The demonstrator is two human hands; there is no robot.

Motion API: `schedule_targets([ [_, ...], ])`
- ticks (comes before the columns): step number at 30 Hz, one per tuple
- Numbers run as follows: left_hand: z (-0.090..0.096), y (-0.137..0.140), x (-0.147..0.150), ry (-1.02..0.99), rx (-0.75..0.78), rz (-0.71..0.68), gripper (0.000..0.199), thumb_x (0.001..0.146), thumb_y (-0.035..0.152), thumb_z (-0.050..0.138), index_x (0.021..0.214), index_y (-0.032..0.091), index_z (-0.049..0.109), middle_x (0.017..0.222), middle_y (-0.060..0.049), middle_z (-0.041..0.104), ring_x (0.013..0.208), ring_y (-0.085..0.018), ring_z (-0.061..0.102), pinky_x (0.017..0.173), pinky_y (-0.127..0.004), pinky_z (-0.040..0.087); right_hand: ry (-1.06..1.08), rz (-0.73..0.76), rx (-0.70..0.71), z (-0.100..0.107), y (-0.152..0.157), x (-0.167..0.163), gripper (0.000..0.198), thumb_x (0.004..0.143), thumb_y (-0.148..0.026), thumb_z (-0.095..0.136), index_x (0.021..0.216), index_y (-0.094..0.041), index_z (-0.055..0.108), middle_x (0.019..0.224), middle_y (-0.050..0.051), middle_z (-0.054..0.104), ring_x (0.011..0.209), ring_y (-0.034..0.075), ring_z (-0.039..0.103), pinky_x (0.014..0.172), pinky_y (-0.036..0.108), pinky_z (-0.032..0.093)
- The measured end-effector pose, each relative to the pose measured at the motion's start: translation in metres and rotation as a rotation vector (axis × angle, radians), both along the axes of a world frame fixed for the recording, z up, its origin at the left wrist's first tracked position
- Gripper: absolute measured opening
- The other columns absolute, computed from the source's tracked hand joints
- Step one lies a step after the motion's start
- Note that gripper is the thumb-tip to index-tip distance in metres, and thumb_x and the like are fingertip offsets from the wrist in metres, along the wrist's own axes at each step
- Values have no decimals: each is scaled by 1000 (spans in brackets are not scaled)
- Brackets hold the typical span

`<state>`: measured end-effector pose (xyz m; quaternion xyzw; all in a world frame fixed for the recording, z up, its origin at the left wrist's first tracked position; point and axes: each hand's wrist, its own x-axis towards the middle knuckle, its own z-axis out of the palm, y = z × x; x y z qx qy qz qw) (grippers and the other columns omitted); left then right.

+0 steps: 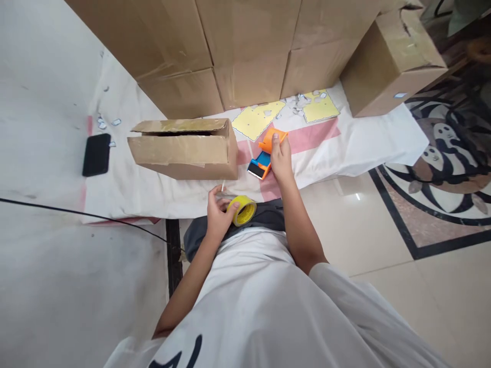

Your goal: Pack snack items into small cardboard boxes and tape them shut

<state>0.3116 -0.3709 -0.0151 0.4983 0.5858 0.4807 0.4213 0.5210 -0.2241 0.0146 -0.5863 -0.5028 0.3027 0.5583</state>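
Note:
My left hand [220, 214] grips a roll of clear packing tape [241, 210] with a yellow core, close in front of my body. A loose strip of clear film shows by its fingertips. In my right hand [281, 156] is an orange and blue tape dispenser [264, 158], thumb on its orange curved part, just above the cloth. Left of the dispenser lies a cardboard box [184, 151] whose top flaps stand slightly apart, with a dark gap between them. Tape roll and dispenser are apart from each other.
Several stacked cardboard boxes [249, 56] form a wall at the back. Another box [383, 71] stands at the right end. Yellow sheets [256, 120] and paper scraps lie on the white cloth [153, 197]. A black phone [96, 155] rests at left; a black cable [76, 209] crosses below it.

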Motion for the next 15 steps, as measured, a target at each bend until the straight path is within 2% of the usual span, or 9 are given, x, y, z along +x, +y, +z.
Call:
schedule_targets([
  [3,-2,-7,4,6,-11,-78,81,74,38,85,139,25,38,138,-12,54,78,-9,65,70,-24,56,-41,-59,21,-2,-9,7,54,97,-78,36,93,-24,47,89,3,58,88,20,60,82,35,50],
  [7,7,-12,5,-7,107,-49,73,77,36,84,133,27,39,140,-11,49,80,-8,64,68,-22,55,-160,-106,-42,0,-14,24,50,98,-70,42,82,-23,48,75,0,55,74,18,58,73,33,47],
  [9,16,-14,5,-23,202,-43,71,78,35,84,133,28,40,137,-10,49,83,-9,64,70,-22,56,-233,-178,-81,9,-20,31,46,96,-64,53,78,-22,51,71,0,56,69,18,56,71,33,46],
  [11,28,-16,5,-28,291,-63,71,80,34,84,136,29,41,135,-9,51,84,-9,64,72,-23,56,-284,-244,-48,24,-34,34,40,93,-57,62,79,-21,56,73,1,60,71,18,57,73,33,48],
  [12,35,-18,4,-29,323,-88,71,80,33,84,138,30,42,135,-9,51,83,-8,63,73,-23,55,-289,-206,2,33,-45,33,36,91,-54,65,80,-20,59,75,2,62,73,18,59,74,33,49],
  [13,41,-19,4,-34,347,-119,73,80,32,84,140,30,42,135,-9,52,83,-8,63,73,-23,55,-281,-91,66,42,-56,30,33,90,-52,68,83,-20,62,80,3,65,76,19,61,75,34,50],
  [15,53,-22,2,-47,364,-189,77,80,32,85,143,32,42,136,-9,54,88,-11,64,75,-24,55,-234,327,178,59,-80,21,30,89,-48,72,99,-20,70,99,8,72,89,21,66,78,34,53],
])
